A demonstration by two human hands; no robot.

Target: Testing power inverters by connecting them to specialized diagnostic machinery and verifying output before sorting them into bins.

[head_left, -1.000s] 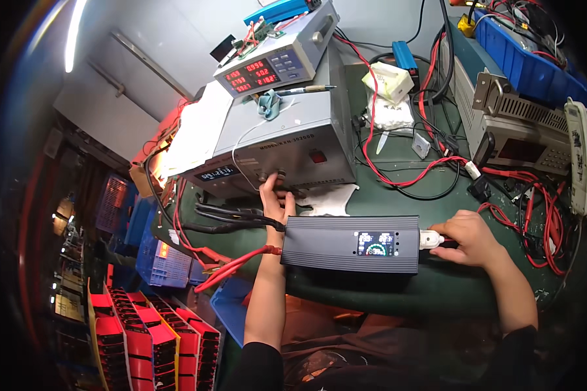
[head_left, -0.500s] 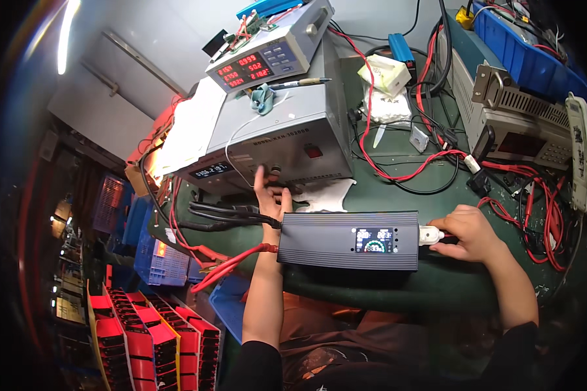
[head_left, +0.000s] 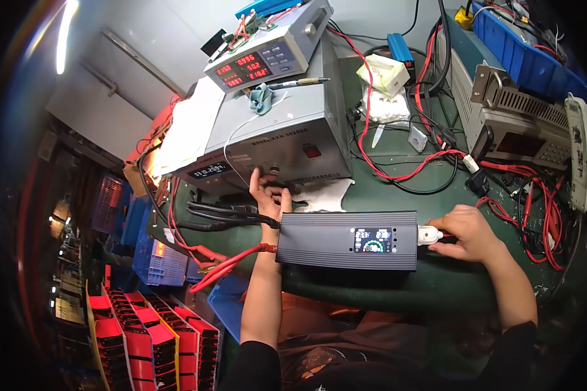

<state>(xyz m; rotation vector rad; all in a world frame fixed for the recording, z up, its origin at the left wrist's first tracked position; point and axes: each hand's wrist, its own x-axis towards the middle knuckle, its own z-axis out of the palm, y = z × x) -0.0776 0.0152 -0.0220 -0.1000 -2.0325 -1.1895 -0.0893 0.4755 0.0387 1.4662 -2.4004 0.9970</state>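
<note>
**Our right hand (head_left: pixel 468 232) grips a white plug (head_left: pixel 428 235) while our left hand (head_left: pixel 267 197) reaches to a bench power supply (head_left: pixel 306 111)**

Closest to us, a dark grey ribbed power inverter (head_left: pixel 329 244) lies lengthwise near the front edge of the green surface (head_left: pixel 346 283), its lit display (head_left: pixel 371 240) facing up. At its right end we have the fingers of the right hand clamped on the plug, thumb on the near side. From its left end run thick red cables (head_left: pixel 231 264) and, just beyond them, black cables (head_left: pixel 228 214).

Our left forearm passes under that left end, and the hand comes out on the far side, palm partly hidden. We see its fingers partly curled at the lower front panel of the power supply, just beside a round knob (head_left: pixel 274 169); we cannot tell whether they are clamped on a control. A white sheet (head_left: pixel 326 195) lies in front of the panel.

Farther back, on top of the power supply, we see a pen (head_left: pixel 300 83) and a power meter (head_left: pixel 287 58) with red digits. To the right of the power supply, a pale yellow box (head_left: pixel 386 75) rests on a white packet (head_left: pixel 391 111).
</note>
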